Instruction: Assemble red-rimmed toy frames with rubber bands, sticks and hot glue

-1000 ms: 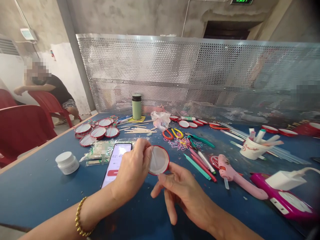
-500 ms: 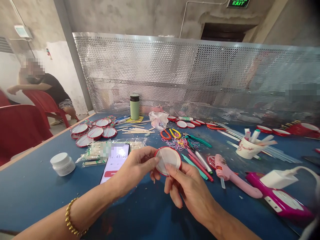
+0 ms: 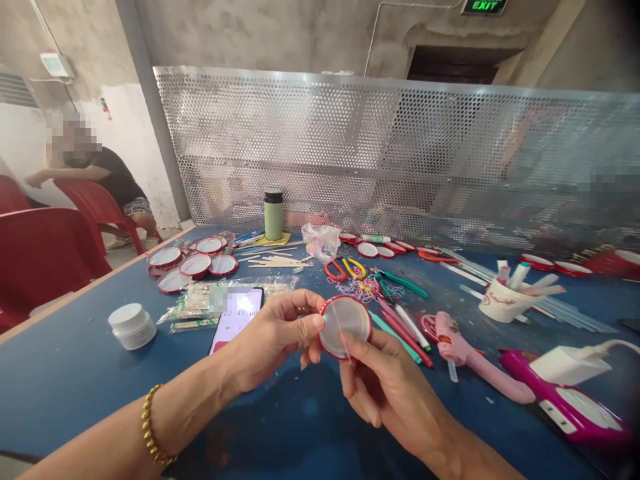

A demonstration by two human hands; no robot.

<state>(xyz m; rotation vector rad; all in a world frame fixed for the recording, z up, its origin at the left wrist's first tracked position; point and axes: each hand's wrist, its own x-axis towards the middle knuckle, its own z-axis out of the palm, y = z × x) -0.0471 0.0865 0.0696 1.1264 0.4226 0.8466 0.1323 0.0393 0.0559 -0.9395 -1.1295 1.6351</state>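
A round red-rimmed lid (image 3: 345,325) with a pale clear face is held up above the blue table (image 3: 75,393) between both hands. My left hand (image 3: 273,340) pinches its left rim with thumb and fingers. My right hand (image 3: 387,387) grips the lower right rim from below, and a thin strand crosses the lid's face at its fingertips. A gold bead bracelet (image 3: 150,430) sits on my left wrist.
A phone (image 3: 235,320) lies under my left hand, beside packets of sticks (image 3: 200,303) and a white jar (image 3: 133,325). More red-rimmed lids (image 3: 193,263), a green flask (image 3: 273,213), scissors (image 3: 345,268), pens (image 3: 403,327), a pink glue gun (image 3: 463,347) and a cup (image 3: 503,299) surround. A person sits at far left on red chairs (image 3: 45,257).
The lid has turned to face me more fully and shifted right. My right hand has risen from open fingers under the lid to a grip on its lower rim.
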